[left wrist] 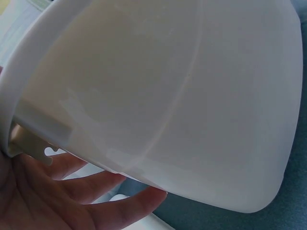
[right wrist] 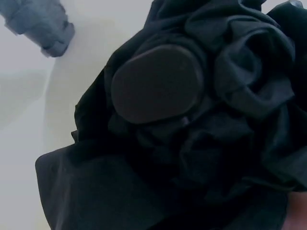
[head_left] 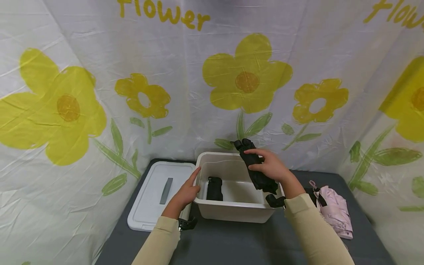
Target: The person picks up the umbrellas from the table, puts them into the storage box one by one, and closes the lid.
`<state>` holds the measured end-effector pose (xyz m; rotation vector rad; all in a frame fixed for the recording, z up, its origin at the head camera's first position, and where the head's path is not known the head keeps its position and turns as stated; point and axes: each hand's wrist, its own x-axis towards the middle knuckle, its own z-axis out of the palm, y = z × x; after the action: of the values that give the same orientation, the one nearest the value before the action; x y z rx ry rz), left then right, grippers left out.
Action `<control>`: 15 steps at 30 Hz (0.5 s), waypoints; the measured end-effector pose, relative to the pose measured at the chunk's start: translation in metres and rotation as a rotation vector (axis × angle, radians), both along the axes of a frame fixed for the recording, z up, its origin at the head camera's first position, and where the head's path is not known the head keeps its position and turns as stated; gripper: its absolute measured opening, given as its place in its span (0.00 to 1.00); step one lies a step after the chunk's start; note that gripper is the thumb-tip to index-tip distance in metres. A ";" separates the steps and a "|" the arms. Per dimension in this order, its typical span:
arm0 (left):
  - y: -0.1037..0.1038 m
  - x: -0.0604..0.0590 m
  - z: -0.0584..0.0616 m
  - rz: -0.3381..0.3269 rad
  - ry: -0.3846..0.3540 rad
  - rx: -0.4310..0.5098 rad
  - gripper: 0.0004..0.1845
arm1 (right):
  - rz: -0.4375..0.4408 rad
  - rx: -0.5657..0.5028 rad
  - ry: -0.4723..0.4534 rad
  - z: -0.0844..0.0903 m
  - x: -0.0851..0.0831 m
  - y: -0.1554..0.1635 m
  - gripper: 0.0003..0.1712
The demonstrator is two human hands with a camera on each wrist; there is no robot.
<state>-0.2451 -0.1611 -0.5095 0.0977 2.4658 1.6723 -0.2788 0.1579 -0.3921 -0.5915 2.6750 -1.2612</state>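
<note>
A black folded umbrella [head_left: 253, 167] is in my right hand [head_left: 269, 165], tilted over the right part of a white storage bin [head_left: 232, 211]. Fingers and thumb grip it around its middle. In the right wrist view the umbrella's end [right wrist: 158, 84] and bunched fabric fill most of the picture. Inside the bin, at its left, lies another black folded umbrella [head_left: 214, 189]. My left hand [head_left: 186, 193] holds the bin at its left rim. Its fingers [left wrist: 120, 206] lie against the bin's outer wall [left wrist: 192, 120] in the left wrist view.
The white lid [head_left: 150, 200] with a grey strip lies on the dark table [head_left: 228, 243], left of the bin. A pink folded umbrella [head_left: 334, 213] lies at the right, partly behind my right sleeve. Behind the table hangs a flower-printed curtain [head_left: 188, 110].
</note>
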 end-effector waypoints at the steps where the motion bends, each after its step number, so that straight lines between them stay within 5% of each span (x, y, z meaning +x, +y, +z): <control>1: 0.000 0.000 0.000 0.001 0.000 -0.002 0.43 | 0.018 -0.001 -0.001 -0.001 -0.002 -0.003 0.31; 15: 0.000 0.001 0.003 0.006 0.011 0.003 0.43 | 0.190 0.119 -0.110 -0.017 -0.016 -0.029 0.29</control>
<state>-0.2438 -0.1612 -0.5063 0.0997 2.4743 1.6820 -0.2946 0.1284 -0.4091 -0.7174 2.5148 -1.0463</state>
